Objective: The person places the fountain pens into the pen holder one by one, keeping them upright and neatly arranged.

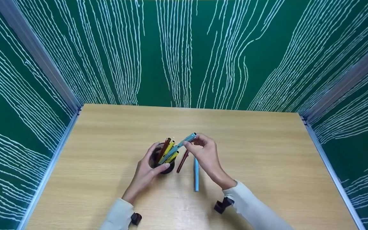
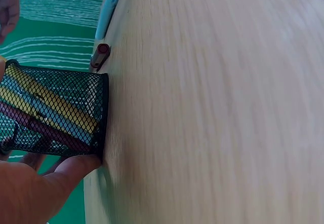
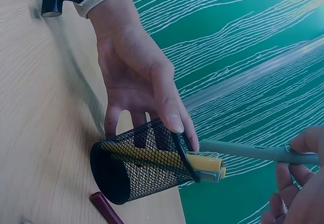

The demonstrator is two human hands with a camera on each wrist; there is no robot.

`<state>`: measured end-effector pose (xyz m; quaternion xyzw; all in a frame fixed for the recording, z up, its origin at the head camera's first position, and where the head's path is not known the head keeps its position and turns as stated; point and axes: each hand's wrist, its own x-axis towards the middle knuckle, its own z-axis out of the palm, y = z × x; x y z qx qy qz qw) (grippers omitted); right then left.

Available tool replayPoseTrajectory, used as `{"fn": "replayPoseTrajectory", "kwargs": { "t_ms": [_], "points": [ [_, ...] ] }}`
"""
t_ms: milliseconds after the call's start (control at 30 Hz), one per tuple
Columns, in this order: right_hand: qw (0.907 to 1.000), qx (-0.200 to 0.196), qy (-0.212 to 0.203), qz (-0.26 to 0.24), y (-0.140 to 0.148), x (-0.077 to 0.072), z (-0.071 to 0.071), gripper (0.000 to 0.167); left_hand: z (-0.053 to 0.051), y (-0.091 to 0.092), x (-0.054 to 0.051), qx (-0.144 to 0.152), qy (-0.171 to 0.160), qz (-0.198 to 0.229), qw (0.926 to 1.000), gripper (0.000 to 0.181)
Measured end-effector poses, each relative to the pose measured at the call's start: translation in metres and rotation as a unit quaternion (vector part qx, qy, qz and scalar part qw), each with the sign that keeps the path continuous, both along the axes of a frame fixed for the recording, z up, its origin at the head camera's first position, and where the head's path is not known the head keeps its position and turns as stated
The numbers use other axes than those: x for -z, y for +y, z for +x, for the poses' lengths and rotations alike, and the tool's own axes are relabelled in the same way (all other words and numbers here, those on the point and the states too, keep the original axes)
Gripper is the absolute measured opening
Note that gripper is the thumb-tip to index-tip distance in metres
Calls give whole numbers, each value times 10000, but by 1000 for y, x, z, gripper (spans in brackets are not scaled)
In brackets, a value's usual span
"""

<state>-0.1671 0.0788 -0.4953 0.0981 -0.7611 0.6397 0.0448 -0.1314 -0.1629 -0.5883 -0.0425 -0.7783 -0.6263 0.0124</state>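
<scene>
- Left of centre, the left hand has its fingers wrapped round the mesh cup, thumb near the rim. A loosened grip could let the cup tip, as the pens lean to one side.
- In the cup, a dark red pen and two yellow pens lean together. Their clips and ends crowd the mouth, so anything pushed among them might snag.
- At mid-frame, a blue pen slants over the cup; in the right wrist view its lower end is just by the rim. At that angle it could catch on the rim or knock the left fingers.
- Right of the cup, a red pen and another blue pen lie on the table; a brush from the right wrist could roll them.
- Right of centre, the right hand pinches the slanting pen by its upper part; a weak pinch could let it swivel.
</scene>
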Motion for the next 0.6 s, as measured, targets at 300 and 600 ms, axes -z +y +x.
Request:
{"fn": "replayPoseTrajectory", "kwargs": {
  "t_ms": [300, 600],
  "points": [
    [9997, -195, 104, 112, -7, 8, 3, 11, -2, 1, -1, 78, 171, 89, 9998, 88],
    [9985, -232, 142, 469, -12, 17, 6, 6, -3, -1, 3, 41, 190, -47, 9998, 90]
  ]
}}
